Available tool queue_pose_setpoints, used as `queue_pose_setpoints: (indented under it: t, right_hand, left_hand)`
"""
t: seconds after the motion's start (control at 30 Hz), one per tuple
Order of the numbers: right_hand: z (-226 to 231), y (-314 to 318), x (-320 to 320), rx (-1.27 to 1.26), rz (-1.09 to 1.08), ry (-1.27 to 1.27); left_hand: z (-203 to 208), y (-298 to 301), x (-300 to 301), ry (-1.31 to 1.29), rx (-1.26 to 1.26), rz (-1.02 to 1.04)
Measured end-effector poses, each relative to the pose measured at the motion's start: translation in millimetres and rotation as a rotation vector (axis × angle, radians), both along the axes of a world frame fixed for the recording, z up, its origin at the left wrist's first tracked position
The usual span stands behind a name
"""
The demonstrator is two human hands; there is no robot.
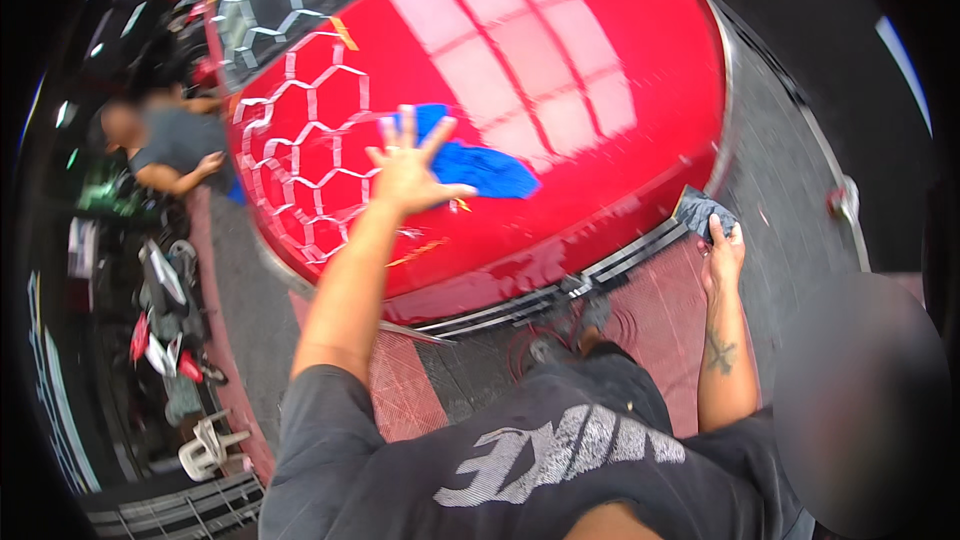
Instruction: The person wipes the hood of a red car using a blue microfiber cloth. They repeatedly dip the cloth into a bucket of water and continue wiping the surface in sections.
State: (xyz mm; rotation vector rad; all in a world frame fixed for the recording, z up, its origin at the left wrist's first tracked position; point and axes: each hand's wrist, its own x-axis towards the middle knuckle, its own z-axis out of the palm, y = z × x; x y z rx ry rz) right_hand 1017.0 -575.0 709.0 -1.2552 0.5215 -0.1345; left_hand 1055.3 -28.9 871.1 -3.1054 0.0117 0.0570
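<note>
A glossy red car hood (660, 70) curves in front of me. My left hand (408, 175) is stretched over it with the fingers spread wide. A blue cloth (490, 172) lies crumpled on the paint, partly under that hand. Whether the palm presses on the cloth cannot be made out. At the hood's front right edge, my right hand (724, 258) grips a dark grey, crumpled sheet-like piece (705, 210) with thumb and fingers. White honeycomb-pattern lines (318, 127) cover the hood's left side, with a strip of yellow tape (344, 34) at their upper end.
Another person (180, 145) leans toward the car's left side. Behind lie a motorcycle (165, 285) and a white plastic chair (210, 447). A thin red hose (625, 325) loops on the red and grey floor near my feet. A dark blurred shape (865, 400) fills the lower right.
</note>
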Motion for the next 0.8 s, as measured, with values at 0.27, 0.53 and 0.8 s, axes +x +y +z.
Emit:
queue_pose_setpoints:
  t: [0.27,0.53,0.8]
  right_hand:
    - [-28,-107,-98,-0.014,-0.268,0.23]
    - [3,68,3,-0.221,-0.072,0.008]
    - [3,213,58,-1.136,0.092,-0.209]
  left_hand:
    - [-69,-96,14,-0.266,-0.116,-0.362]
    - [-75,-148,81,-0.457,-0.384,-0.469]
    - [-55,114,16,-0.618,0.028,-0.278]
